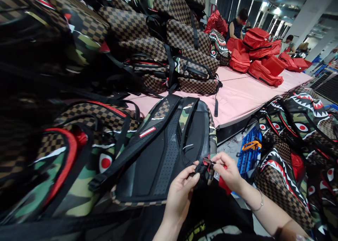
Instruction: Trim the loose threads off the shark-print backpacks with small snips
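Note:
A backpack point(163, 160) lies with its black padded back and straps facing up, its top pointing away from me. At its lower right corner my left hand point(183, 184) pinches a bunch of black strap material point(202, 172). Close beside it, my right hand point(225, 168) is closed on a small dark pointed tool, probably thread snips point(208, 160), whose tip is at the black material. Something red hangs just below my right hand.
Checkered backpacks point(187, 36) are piled behind and to the left. Red bags point(264, 57) lie on the pink table point(237, 89), with a person point(235, 28) behind. More shark-face backpacks point(285, 177) and a blue crate point(248, 151) are at the right.

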The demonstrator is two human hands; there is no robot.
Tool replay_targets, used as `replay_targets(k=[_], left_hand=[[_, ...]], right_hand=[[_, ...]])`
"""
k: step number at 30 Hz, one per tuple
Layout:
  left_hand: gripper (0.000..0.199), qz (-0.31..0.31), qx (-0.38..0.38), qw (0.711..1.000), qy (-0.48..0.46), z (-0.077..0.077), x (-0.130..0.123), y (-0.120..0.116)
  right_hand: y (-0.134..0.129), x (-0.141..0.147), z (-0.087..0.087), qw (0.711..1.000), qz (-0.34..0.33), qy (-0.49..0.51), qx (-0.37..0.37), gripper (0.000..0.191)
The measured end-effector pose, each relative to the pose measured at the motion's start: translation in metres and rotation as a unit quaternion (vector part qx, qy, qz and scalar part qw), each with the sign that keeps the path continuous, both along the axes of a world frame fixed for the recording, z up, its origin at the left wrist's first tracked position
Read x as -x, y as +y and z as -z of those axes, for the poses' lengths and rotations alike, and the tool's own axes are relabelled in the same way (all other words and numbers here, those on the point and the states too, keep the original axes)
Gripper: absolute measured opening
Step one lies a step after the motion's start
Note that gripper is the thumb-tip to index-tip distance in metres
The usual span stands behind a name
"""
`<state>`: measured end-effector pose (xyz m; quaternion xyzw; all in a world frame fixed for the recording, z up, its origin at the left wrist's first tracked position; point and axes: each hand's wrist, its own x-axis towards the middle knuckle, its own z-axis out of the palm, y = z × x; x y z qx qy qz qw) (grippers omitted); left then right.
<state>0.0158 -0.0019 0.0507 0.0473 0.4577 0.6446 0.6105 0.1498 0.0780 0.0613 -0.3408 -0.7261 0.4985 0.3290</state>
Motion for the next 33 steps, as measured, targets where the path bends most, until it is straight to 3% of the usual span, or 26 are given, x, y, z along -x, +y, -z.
replay_targets(k=[3,6,10,12,16,20,25,30,33], left_hand=[[0.032,-0.013,-0.004,0.999,0.038,-0.002,-0.003,0.001],[0.031,-0.038,-0.002,0.996,0.083,-0.002,-0.003,0.001],[0.032,-0.033,0.018,0.997,0.062,0.001,-0.001,-0.001],[0.033,-0.036,0.02,0.999,0.032,0.001,0.001,-0.002],[0.035,-0.024,0.022,0.999,-0.034,-0.003,0.005,-0.002],[0.033,0.002,0.011,0.998,-0.066,-0.006,0.008,-0.002],[0.027,0.035,0.021,0.999,0.032,-0.005,0.009,-0.003],[0.022,0.091,0.006,0.981,0.171,-0.004,0.014,-0.002],[0.019,0.13,-0.001,0.985,0.116,-0.005,0.016,-0.001]], right_hand=[[-0.001,0.014,-0.005,0.997,-0.022,-0.035,-0.068,0.024],[0.0,0.031,-0.004,0.994,-0.029,-0.03,-0.102,0.009],[0.011,0.044,0.001,0.997,0.039,0.012,0.072,0.024],[0.017,0.044,0.001,0.992,0.044,0.032,0.11,0.028],[0.016,0.035,0.0,0.998,0.058,0.006,0.039,0.027],[0.008,0.026,0.008,0.998,0.01,-0.053,0.014,0.02],[0.002,0.026,0.02,0.997,0.018,-0.077,-0.014,0.022],[-0.003,0.029,0.021,0.997,0.038,-0.05,-0.034,0.023],[-0.004,0.027,0.023,0.997,0.052,-0.043,-0.027,0.025]])
